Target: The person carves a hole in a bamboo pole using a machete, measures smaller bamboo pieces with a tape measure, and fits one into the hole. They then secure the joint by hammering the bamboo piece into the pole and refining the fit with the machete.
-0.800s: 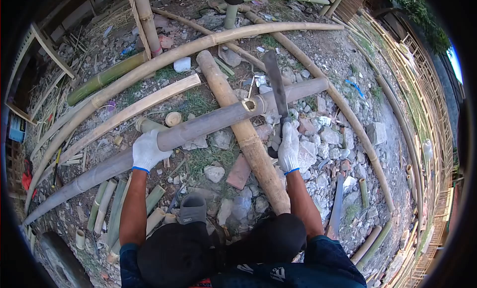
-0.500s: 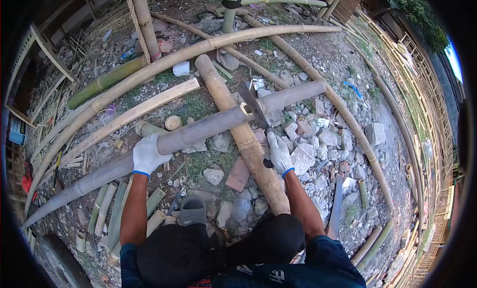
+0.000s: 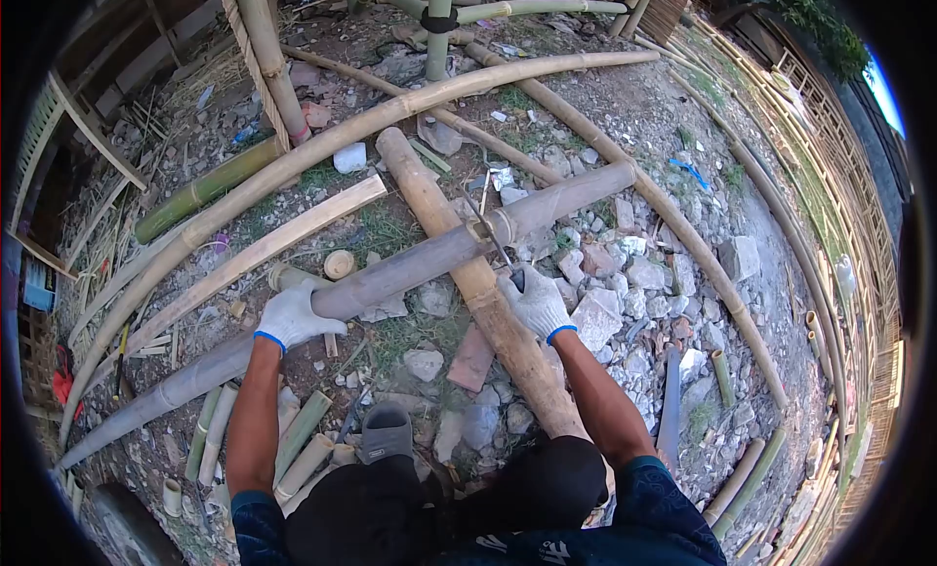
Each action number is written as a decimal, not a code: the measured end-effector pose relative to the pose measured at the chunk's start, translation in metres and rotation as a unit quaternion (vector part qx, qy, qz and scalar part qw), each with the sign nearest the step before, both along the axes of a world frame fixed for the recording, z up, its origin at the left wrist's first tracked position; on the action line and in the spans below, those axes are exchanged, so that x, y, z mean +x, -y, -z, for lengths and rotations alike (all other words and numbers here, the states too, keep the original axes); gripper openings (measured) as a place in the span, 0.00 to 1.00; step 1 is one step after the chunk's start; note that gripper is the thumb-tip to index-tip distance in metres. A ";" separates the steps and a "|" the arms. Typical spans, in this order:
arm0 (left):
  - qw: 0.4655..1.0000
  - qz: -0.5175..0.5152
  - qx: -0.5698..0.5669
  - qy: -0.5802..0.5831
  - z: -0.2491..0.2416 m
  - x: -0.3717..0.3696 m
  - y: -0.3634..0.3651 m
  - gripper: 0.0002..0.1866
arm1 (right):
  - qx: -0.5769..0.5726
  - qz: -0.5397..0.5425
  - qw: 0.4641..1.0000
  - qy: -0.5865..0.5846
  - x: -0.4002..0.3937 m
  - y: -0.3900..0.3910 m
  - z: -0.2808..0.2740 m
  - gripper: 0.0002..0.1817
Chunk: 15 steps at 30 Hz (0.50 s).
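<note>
- Near edge: one sandal point(image 3: 387, 431) planted on rubble, knees bent low over the work (a crouch, likely to keep weight close to the cut).
- Beside the left forearm: short green offcuts point(image 3: 298, 439), five or six lying loosely side by side on the ground; exact count unclear where overlapped.
- Left hand point(image 3: 290, 317), gloved, fingers wrapped and pressed down on the grey pole point(image 3: 390, 273), apparently pinning it against rolling.
- Right hand point(image 3: 535, 303), gloved, fist closed on the handle of one blade point(image 3: 485, 226), edge driven into the pole just at the crossing.
- Grey pole laid slanting across one thick tan log point(image 3: 459, 263), touching it there; probably used as a chopping block, lifting the cut point clear of the stones.
- Two gloved hands, one blade, one grey pole, one log.
- One flat split slat point(image 3: 254, 239) on the ground just beyond the left hand, roughly parallel to the pole.
- Farther out: one long bowed culm point(image 3: 322, 141) arching over everything, a second curved one point(image 3: 683, 234) sweeping right.
- Far edge: one upright green post point(image 3: 438, 29), lashed with a dark band.
</note>
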<state>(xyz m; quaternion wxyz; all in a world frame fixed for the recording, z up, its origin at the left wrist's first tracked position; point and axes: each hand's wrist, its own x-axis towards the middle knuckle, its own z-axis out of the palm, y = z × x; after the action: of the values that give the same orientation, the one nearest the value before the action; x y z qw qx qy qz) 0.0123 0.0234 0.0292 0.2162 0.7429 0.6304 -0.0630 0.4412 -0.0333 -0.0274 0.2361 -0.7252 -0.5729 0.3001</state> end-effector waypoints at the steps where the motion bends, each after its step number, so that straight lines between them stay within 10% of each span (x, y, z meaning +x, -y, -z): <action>1: 1.000 0.022 -0.006 0.020 0.007 0.002 -0.006 0.50 | -0.007 0.000 1.000 0.018 -0.001 -0.002 -0.005 0.23; 15: 1.000 -0.008 -0.006 -0.022 0.000 0.019 0.000 0.44 | 0.239 -0.007 0.970 0.035 -0.037 0.012 -0.028 0.16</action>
<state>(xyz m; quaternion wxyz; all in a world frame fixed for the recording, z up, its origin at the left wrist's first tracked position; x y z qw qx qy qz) 0.0314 0.0239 0.0295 0.2074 0.7349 0.6406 -0.0812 0.4039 -0.0450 0.0006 0.3797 -0.6541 -0.6410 0.1305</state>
